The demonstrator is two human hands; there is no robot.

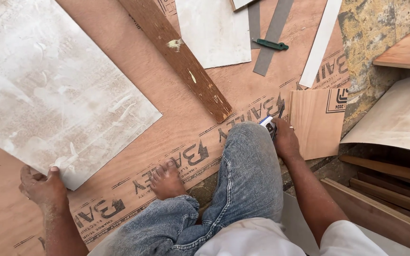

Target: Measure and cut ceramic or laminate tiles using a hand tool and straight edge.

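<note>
The pale laminate sheet [48, 90] fills the upper left of the frame, lying flat and somewhat askew on the large plywood board [191, 128] that carries everything here; its surface is streaked with whitish smears. At lower left my left hand [41, 186] pinches the sheet's near corner, thumb on top and fingers curled under the edge, a closed grip on the sheet itself. Moving right, a bare foot [166, 180] rests on the board's printed band, with the denim-clad knee [250, 161] above it. A dark, worn wooden batten [181, 57] runs diagonally from top centre down towards the knee, apart from the sheet. Further right, at the top, lie a second pale offcut [214, 33], a grey metal rule [271, 38] with a green-handled tool [271, 45] laid across it, and a narrow white strip [320, 42]. At centre right my right hand [284, 137] is closed around a small white-and-blue object [267, 122], seemingly with a dark marker alongside; I cannot tell exactly what it is. The hand touches the left edge of a small plywood piece [316, 123]. Stacked boards [385, 189] fill the lower right.

I judge the step in hand to be positioning the sheet. The next move calls for a firm hold on that corner and a flat slide, keeping the thin edge from buckling.
</note>
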